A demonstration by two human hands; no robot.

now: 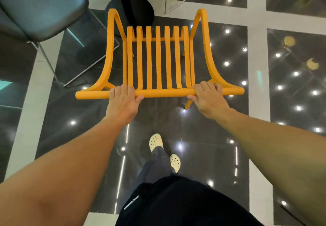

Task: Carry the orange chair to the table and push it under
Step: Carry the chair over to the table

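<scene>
Head view, looking down: I see the orange chair (158, 58) directly in front of the person, its front arms near the black round table base (141, 9). Left hand (123, 100) is clamped on the chair's top rail left of centre; right hand (206, 96) is clamped on the same rail right of centre. A grey chair (40, 12) stands to the left, apart from the orange one.

Café: pedestal table (131, 2), glossy tiled floor (194, 129)
</scene>
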